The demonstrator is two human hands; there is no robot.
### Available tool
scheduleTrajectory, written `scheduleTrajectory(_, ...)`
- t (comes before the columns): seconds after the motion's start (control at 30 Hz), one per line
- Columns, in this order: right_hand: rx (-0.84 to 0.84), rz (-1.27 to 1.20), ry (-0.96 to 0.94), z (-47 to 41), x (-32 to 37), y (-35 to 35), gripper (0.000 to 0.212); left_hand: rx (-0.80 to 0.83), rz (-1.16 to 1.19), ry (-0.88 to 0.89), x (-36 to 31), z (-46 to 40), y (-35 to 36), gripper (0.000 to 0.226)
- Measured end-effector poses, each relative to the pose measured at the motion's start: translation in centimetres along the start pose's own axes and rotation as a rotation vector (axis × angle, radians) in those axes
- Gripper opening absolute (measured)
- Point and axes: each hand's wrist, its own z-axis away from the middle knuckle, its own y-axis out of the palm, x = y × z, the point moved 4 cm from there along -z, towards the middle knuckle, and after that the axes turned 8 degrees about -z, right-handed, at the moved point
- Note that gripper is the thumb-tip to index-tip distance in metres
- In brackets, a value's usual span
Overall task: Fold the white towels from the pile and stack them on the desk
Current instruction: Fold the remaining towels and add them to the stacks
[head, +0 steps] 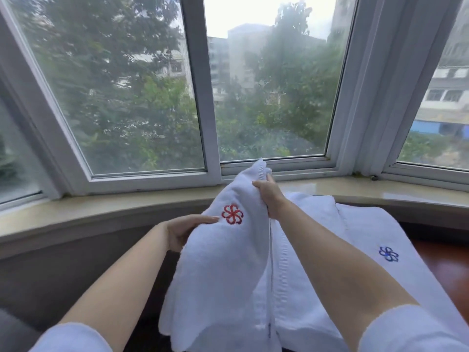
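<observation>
1. Your left hand (186, 231) is at the towel's left edge, thumb lying along the top of the cloth and the fingers curled in beneath it, so you're pinching the fabric there.
2. Just right of that pinch sits the red flower emblem (232, 214), facing you on the white towel (223, 270), which hangs lifted between your two hands and drapes down toward you.
3. Your right hand (270, 196) is higher up, closed round a bunched top corner of the same towel; a tuft of cloth pokes out above the fist.
4. Right of that fist, another white towel (365, 224) lies flat on the dark red desk (449, 265), a blue flower emblem (388, 254) showing on it.
5. The window sill (101, 207) runs behind both hands.
</observation>
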Motion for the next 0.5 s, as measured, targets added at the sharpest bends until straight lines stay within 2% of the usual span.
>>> scheduleTrajectory(0.1, -0.075, 0.008, 0.025, -1.7, -1.7, -1.0, 0.056, 0.043, 0.024, -0.004, 0.4, -2.6, -1.3, 0.057)
scheduleTrajectory(0.23, -0.134, -0.065, -0.037, -4.5, -2.4, -2.3, 0.058, 0.024, 0.032, -0.010, -0.7, -5.9, -3.4, 0.065)
scheduleTrajectory(0.33, -0.166, -0.188, -0.079, -7.3, -2.8, -3.0, 0.060, -0.056, 0.094, 0.149, -2.1, -9.0, -5.3, 0.060)
scheduleTrajectory(0.37, -0.209, -0.155, -0.046, -8.3, -3.5, -3.5, 0.056, -0.131, 0.109, 0.201, -2.1, -10.2, -6.0, 0.058)
scheduleTrajectory(0.43, -0.309, 0.034, 0.100, -9.4, -6.1, -4.7, 0.048, -0.254, 0.072, 0.197, -1.0, -12.0, -7.0, 0.058)
scheduleTrajectory(0.5, -0.373, 0.190, 0.247, -9.5, -9.8, -6.0, 0.045, -0.257, 0.008, 0.121, 0.6, -13.7, -7.7, 0.060)
